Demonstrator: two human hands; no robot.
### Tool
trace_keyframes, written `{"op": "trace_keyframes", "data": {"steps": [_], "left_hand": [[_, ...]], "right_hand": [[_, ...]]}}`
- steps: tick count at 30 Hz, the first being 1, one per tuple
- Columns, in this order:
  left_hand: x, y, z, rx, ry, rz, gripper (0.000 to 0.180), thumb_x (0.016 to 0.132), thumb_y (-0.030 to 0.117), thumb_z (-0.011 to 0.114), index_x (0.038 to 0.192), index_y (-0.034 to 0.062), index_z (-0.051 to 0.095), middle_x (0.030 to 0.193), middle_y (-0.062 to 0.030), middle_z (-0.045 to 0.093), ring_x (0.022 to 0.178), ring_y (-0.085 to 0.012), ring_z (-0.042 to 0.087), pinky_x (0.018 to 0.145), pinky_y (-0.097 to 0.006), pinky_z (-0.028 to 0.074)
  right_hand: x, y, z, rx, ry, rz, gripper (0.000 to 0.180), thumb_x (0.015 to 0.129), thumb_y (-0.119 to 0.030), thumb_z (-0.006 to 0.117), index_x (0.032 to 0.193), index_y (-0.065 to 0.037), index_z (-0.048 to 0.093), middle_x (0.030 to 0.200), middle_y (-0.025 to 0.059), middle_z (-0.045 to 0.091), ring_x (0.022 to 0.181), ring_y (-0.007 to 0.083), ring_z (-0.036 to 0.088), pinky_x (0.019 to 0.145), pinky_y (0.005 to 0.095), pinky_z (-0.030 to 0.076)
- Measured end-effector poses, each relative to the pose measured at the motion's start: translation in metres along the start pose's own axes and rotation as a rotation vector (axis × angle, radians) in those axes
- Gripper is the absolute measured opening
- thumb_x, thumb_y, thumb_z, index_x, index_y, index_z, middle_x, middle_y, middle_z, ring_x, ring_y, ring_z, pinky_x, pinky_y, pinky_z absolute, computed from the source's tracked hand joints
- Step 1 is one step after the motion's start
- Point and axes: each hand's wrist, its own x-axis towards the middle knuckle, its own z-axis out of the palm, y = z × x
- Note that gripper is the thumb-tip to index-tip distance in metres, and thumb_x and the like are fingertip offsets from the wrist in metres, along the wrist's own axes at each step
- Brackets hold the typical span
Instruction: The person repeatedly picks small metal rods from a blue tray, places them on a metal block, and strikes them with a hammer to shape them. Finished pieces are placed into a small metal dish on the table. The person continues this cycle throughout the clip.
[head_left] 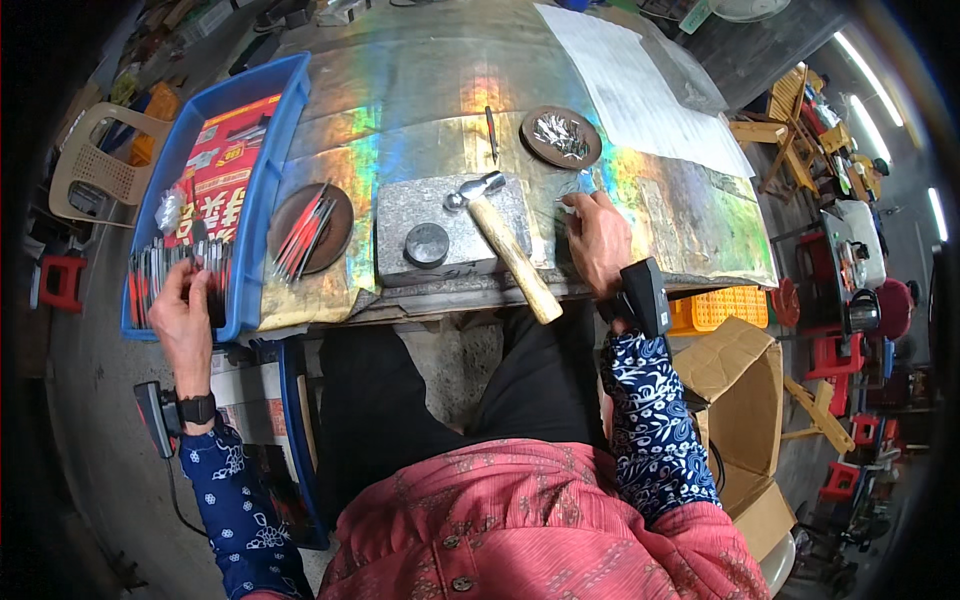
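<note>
My left hand (pixel 183 305) reaches into the near end of a blue plastic bin (pixel 262 190) and grips a bunch of thin red-and-grey metal pieces (pixel 170 268). My right hand (pixel 597 238) rests on the shiny metal-covered table (pixel 420 90), fingers pinched on a small silvery piece (pixel 570 203). Between the hands lies a grey stone block (pixel 410 215) with a round metal disc (pixel 427 244) on it. A wooden-handled hammer (pixel 505 245) lies across the block, its handle sticking over the table's near edge.
A brown dish (pixel 310 228) with red-tipped pieces sits left of the block. A second brown dish (pixel 561 136) holds small silvery parts at the back. White paper (pixel 640 90) covers the back right. A cardboard box (pixel 740 390) stands at my right.
</note>
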Motion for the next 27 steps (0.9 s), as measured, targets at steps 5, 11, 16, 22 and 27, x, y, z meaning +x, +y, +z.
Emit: {"op": "trace_keyframes", "data": {"steps": [5, 11, 16, 22, 27], "left_hand": [[-0.003, 0.025, -0.003, -0.290, 0.092, 0.013, 0.023, 0.091, 0.006, 0.066, 0.113, -0.0026, 0.066, 0.087, -0.0017, 0.065, 0.074, -0.0071, 0.057, 0.068, -0.023, 0.047], [-0.008, 0.076, 0.005, -0.557, -0.063, -0.056, 0.019, 0.094, 0.005, 0.062, 0.112, -0.0019, 0.063, 0.086, -0.0023, 0.065, 0.066, -0.0038, 0.056, 0.055, -0.017, 0.042], [-0.012, 0.111, 0.019, -0.819, -0.178, -0.086, 0.013, 0.096, 0.004, 0.057, 0.107, -0.0025, 0.061, 0.091, -0.0067, 0.068, 0.067, -0.0048, 0.058, 0.056, -0.018, 0.046], [-0.017, 0.147, 0.048, -0.982, -0.263, -0.090, 0.010, 0.098, 0.005, 0.054, 0.104, -0.0013, 0.059, 0.090, -0.0088, 0.068, 0.065, -0.0058, 0.061, 0.056, -0.018, 0.048], [-0.022, 0.162, 0.064, -0.997, -0.347, -0.047, 0.013, 0.098, 0.005, 0.053, 0.108, -0.0021, 0.057, 0.091, -0.0091, 0.067, 0.068, -0.0062, 0.061, 0.059, -0.019, 0.050]], "right_hand": [[0.011, 0.003, 0.009, -0.054, -0.018, -0.048, 0.019, 0.082, -0.008, 0.063, 0.100, -0.006, 0.067, 0.088, 0.0151, 0.059, 0.083, 0.0370, 0.061, 0.073, 0.0439, 0.049], [0.022, 0.003, 0.015, -0.236, -0.094, -0.143, 0.008, 0.078, -0.005, 0.059, 0.086, -0.003, 0.062, 0.091, 0.0160, 0.060, 0.088, 0.0354, 0.064, 0.073, 0.0448, 0.053], [0.028, 0.000, 0.012, -0.351, -0.116, -0.212, 0.010, 0.076, -0.005, 0.060, 0.084, 0.000, 0.061, 0.089, 0.0196, 0.063, 0.076, 0.0360, 0.068, 0.064, 0.0442, 0.055], [0.033, 0.006, 0.011, -0.353, -0.179, -0.199, 0.012, 0.078, -0.007, 0.062, 0.085, 0.002, 0.060, 0.091, 0.0222, 0.063, 0.079, 0.0369, 0.067, 0.067, 0.0443, 0.054], [0.024, 0.016, 0.005, -0.158, -0.115, -0.103, 0.019, 0.083, -0.014, 0.064, 0.094, 0.000, 0.056, 0.091, 0.0217, 0.063, 0.085, 0.0405, 0.064, 0.074, 0.0460, 0.052]]}}
